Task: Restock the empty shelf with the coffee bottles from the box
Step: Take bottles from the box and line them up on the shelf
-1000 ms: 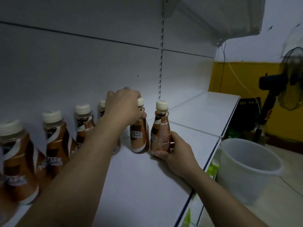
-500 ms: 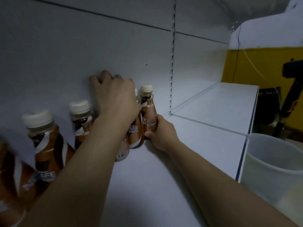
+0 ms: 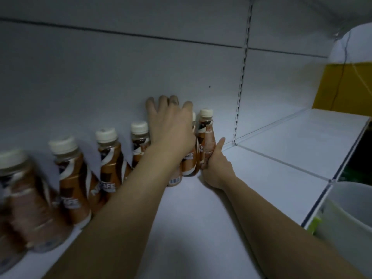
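White shelf (image 3: 201,228) up against the back panel, coffee bottles (image 3: 108,164) lined along the rear. Left hand (image 3: 171,127) reaches over the row, fingers spread and holding nothing, while right hand (image 3: 216,168) wraps the end bottle (image 3: 206,137), upright beside its neighbour.

Leftmost coffee bottle (image 3: 19,200) blurred, edge-cropped; another bottle (image 3: 189,160) mostly hidden behind left hand (image 3: 171,127).

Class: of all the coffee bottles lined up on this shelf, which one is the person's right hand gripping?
The rightmost bottle, at the row's end nearest the upright rail. The right hand wraps its lower body; the other bottles stand further left.
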